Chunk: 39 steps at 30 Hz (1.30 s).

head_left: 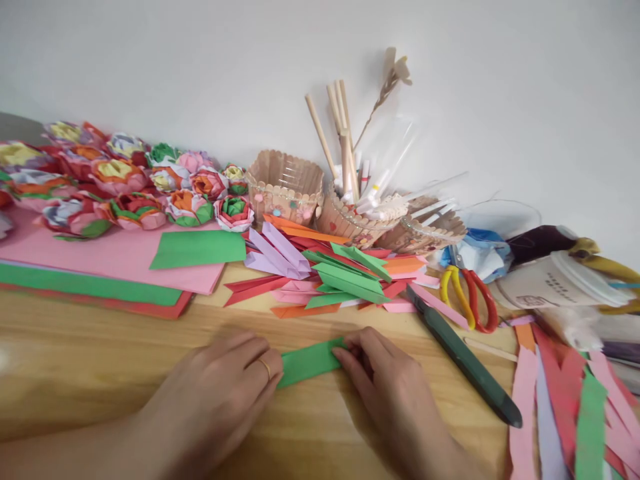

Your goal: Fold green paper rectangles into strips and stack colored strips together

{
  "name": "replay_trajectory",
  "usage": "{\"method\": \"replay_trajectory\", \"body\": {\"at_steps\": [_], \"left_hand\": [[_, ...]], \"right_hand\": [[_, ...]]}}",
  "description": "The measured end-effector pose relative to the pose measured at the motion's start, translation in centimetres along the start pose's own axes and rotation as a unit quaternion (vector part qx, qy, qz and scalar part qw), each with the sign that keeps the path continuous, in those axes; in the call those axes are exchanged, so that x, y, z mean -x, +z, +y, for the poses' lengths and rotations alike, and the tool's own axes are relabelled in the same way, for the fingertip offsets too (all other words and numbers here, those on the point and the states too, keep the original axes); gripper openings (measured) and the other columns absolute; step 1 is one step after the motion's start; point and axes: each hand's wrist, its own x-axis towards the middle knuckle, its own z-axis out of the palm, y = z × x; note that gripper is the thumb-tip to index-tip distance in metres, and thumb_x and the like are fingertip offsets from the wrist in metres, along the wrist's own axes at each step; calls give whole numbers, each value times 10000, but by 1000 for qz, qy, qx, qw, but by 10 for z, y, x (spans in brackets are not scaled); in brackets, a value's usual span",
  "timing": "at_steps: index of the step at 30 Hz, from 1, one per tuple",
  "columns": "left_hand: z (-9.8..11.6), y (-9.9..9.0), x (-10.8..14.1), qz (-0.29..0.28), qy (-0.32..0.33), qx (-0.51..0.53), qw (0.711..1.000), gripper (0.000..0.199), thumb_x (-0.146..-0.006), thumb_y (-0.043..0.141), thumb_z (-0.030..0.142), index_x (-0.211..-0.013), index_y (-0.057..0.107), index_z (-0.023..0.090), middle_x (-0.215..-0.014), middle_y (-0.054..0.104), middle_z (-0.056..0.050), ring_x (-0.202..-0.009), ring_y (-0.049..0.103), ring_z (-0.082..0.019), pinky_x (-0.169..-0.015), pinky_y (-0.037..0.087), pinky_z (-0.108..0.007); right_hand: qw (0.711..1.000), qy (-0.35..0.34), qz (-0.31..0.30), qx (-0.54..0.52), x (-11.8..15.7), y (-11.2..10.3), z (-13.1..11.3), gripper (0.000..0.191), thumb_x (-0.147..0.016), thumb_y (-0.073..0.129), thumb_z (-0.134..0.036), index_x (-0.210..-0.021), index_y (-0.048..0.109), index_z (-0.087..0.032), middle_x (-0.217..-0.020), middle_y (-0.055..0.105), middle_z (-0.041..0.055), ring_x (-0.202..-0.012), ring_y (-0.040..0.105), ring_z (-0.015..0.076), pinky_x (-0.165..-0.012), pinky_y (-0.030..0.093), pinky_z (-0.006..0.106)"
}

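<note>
A folded strip of green paper (311, 363) lies low over the wooden table, stretched between my two hands. Its left end is gripped by my left hand (233, 380), which wears a thin ring; the fingers are closed and cover that end. At the other end, my right hand (383, 373) pinches the strip's upper corner between thumb and fingers. Just beyond the hands sits a pile of folded paper pieces (350, 280) in green, red, orange, pink and purple. A dark green utility knife (465, 360) rests to the right of my right hand.
Paper flowers (120, 177) crowd the back left on pink paper sheets (100, 233), with a green paper rectangle (200, 249) beside them. Decorated baskets (285, 187) line the wall, one holding wooden sticks (345, 133). Scissors (467, 297), a paper cup (545, 283) and paper strips (565, 400) lie right.
</note>
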Motion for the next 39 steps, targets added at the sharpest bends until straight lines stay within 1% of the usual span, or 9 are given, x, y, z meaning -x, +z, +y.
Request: {"method": "replay_trajectory", "body": {"at_steps": [10,17,23,27,32,39], "left_hand": [[-3,1,-1,3,7,-6,1000,426,-949,260,114,-685,587,189,-600,595,-9,-543,583,-187,-490,449,-292],[-2,2,0,3,15,-15,1000,404,-906,266,71,-692,589,188,-613,608,-13,-547,585,-188,-471,430,-285],[-2,0,-1,-15,22,-23,999,387,-855,285,27,-689,597,185,-609,608,-12,-542,589,-192,-459,440,-280],[-2,1,-1,-8,16,-22,1000,377,-847,295,34,-679,595,188,-600,606,-12,-540,582,-183,-459,437,-265],[-1,1,0,10,17,-28,999,380,-871,292,63,-677,595,185,-603,616,-14,-538,577,-165,-465,441,-249],[-2,1,0,-2,13,-27,1000,374,-853,295,46,-671,591,186,-594,604,-15,-534,571,-170,-459,437,-253]], "right_hand": [[1000,-2,-3,25,-2,0,-1,451,-992,262,-469,-735,527,-209,-625,613,6,-500,605,138,-439,420,235],[999,-2,-2,34,-2,0,-1,452,-996,251,-458,-745,532,-207,-634,622,9,-510,615,143,-437,421,237],[999,-3,-2,37,0,1,0,406,-999,288,-421,-746,522,-206,-645,622,14,-518,614,145,-440,417,240],[999,-5,0,39,0,0,-1,379,-998,307,-402,-747,514,-209,-639,618,9,-514,607,140,-444,410,236],[999,-7,-2,38,-1,-1,-2,393,-1003,277,-408,-744,499,-211,-649,614,11,-517,605,143,-447,411,241],[999,-10,-3,47,0,1,-1,395,-1001,258,-425,-755,484,-214,-649,606,9,-507,602,147,-430,407,242]]}}
